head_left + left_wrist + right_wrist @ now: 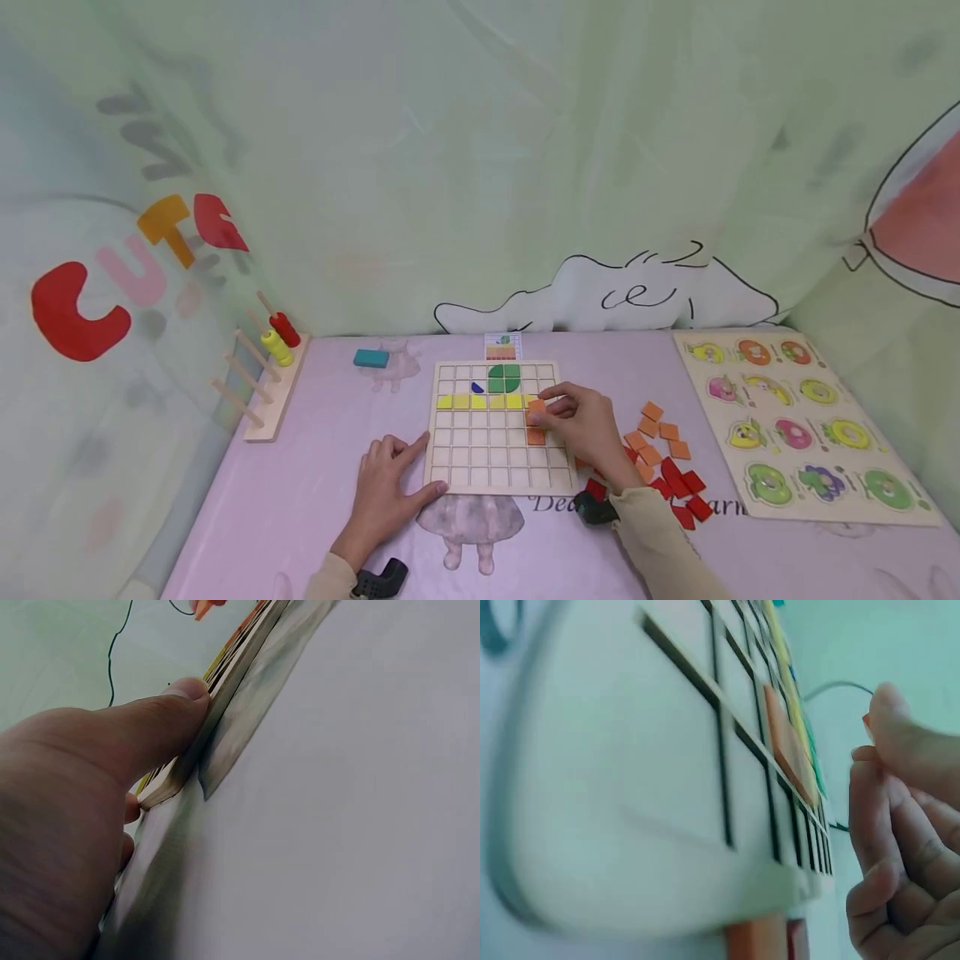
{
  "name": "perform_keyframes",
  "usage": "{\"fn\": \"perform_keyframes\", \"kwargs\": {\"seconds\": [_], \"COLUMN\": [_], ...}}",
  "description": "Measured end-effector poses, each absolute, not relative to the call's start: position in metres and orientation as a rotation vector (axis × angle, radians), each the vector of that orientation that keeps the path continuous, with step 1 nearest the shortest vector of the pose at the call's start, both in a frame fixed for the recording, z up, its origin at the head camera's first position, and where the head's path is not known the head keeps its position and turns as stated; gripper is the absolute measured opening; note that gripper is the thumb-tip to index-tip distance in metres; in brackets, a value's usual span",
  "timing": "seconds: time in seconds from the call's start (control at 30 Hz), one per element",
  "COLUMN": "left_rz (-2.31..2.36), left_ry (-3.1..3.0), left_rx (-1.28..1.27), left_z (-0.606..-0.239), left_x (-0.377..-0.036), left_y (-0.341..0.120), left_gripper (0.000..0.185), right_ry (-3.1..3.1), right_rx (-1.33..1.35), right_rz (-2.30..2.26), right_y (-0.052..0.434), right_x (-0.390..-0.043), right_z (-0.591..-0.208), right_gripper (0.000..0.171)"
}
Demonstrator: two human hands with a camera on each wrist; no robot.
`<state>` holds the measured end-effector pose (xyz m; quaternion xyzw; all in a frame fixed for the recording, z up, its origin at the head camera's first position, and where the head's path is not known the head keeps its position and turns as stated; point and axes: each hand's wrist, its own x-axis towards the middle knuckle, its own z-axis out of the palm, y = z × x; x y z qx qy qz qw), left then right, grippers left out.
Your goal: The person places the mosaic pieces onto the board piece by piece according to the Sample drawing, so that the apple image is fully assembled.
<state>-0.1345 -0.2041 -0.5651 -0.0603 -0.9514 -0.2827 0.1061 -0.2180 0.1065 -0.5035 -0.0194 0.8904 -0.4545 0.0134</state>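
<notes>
A wooden grid board [480, 479] lies on the pink cloth. My right hand [588, 425] pinches an orange square tile [537, 406] between thumb and index finger, over the board's right side. In the right wrist view, only a sliver of that tile shows. Another orange tile [536, 436] sits in a cell just below. A row of yellow pieces [478, 402] crosses the grid, with green pieces [504, 379] and a small blue piece [477, 387] above it. My left hand [384, 483] touches the board's near left corner, thumb [161, 724] along the near edge, index finger at the left side.
Loose orange tiles [648, 454] and red pieces [675, 477] lie right of the board. A pattern card [502, 347] stands behind it. A fruit puzzle board [806, 429] is far right, a peg rack [276, 387] far left. A teal block [371, 358] lies back left.
</notes>
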Motion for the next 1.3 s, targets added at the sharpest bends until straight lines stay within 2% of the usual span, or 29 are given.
{"fn": "perform_keyframes", "kwargs": {"seconds": [0.47,1.3], "left_rz": [-0.843,-0.831], "left_ry": [-2.800,-2.790], "left_rx": [-0.176,-0.188], "left_z": [-0.563,-0.564], "left_x": [-0.136,-0.135], "left_y": [-0.204,-0.204], "left_gripper": [0.078,0.078], "right_ry": [2.873,2.929], "right_rx": [-0.226,-0.295], "right_rz": [-1.238,-1.075], "right_y": [0.085,0.078], "right_x": [-0.220,-0.222], "right_z": [-0.513,-0.516], "right_gripper": [0.031,0.018]}}
